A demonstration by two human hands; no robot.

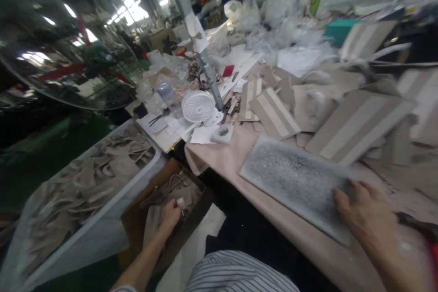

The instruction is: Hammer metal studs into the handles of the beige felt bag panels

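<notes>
My left hand (171, 213) is down in a brown cardboard box (132, 219) among beige fabric pieces (186, 191). Its fingers are curled together beside a small white object (180, 201); whether they grip it or a piece of fabric is too blurred to tell. At the right, my right hand (366, 210) rests by the near right end of a grey, speckled board (290, 178) on the covered table. Its thumb and fingers are bent around a small dark thing that I cannot make out.
A large white bin (99, 223) of beige scraps stands at the left. On the table (222, 150) are a white fan (198, 106), striped beige panels (362, 118) and clear plastic bags (273, 18). A metal post (208, 73) rises behind the fan.
</notes>
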